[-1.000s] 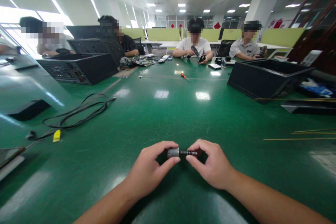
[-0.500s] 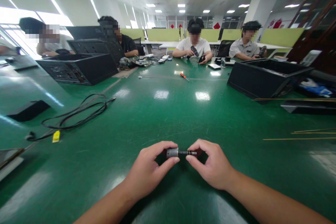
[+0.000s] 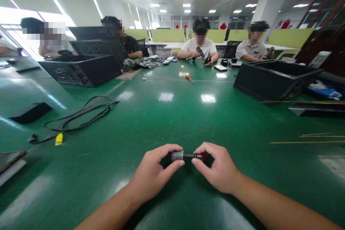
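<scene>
Between my two hands lies a short metal piece: a thick grey cylinder [image 3: 177, 155] on the left with a thinner dark shaft [image 3: 188, 156] running to the right. My left hand [image 3: 153, 169] is closed on the thick cylinder, thumb below and index finger above. The far end of the shaft, which looks ribbed, sits in the pinch of my right hand [image 3: 219, 169]. The piece is level, just over the green table [image 3: 151, 122]. Fingers behind it are partly hidden.
A coiled black cable [image 3: 81, 116] with a yellow tag lies left. Open black computer cases stand at back left [image 3: 86, 72] and right [image 3: 266, 82]. An orange screwdriver [image 3: 189, 78] lies mid-table. Thin rods [image 3: 304, 142] lie right. Several people sit beyond; one [image 3: 198, 48] holds a power drill.
</scene>
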`<action>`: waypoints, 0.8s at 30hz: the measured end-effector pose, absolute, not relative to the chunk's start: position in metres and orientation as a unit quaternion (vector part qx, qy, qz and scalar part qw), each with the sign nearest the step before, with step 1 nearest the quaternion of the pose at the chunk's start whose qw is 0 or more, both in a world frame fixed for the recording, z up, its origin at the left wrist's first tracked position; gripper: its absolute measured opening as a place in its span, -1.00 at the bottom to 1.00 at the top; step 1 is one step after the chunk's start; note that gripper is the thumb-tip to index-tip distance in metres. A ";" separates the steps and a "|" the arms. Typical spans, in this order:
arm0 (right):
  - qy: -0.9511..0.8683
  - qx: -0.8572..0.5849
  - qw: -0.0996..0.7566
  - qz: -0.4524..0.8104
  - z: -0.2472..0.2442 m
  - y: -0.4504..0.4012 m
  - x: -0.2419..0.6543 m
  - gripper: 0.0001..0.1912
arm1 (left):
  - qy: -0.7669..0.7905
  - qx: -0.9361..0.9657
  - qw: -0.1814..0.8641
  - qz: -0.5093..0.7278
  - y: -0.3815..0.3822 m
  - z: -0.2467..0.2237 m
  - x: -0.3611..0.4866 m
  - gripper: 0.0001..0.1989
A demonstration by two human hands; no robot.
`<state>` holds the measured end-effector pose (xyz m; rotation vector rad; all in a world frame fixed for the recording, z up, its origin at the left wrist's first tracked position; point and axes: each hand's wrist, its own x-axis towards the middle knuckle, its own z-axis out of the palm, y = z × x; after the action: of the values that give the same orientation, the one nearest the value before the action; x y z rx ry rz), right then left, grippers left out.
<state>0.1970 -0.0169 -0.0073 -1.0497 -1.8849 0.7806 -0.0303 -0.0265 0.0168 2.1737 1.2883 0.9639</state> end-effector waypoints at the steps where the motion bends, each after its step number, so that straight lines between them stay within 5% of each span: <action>1: -0.749 -0.417 0.412 0.309 -0.007 -0.017 0.197 -0.97 | 0.464 0.785 0.217 0.348 -0.027 0.017 -0.030 -0.78; 24: -0.745 -0.418 0.421 0.306 -0.007 -0.017 0.197 -0.98 | 0.462 0.788 0.195 0.357 -0.026 0.016 -0.033 -0.77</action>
<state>0.1972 -0.0172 -0.0066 -1.0467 -1.8663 0.7669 -0.0328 -0.0263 0.0165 2.2095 1.2943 1.0003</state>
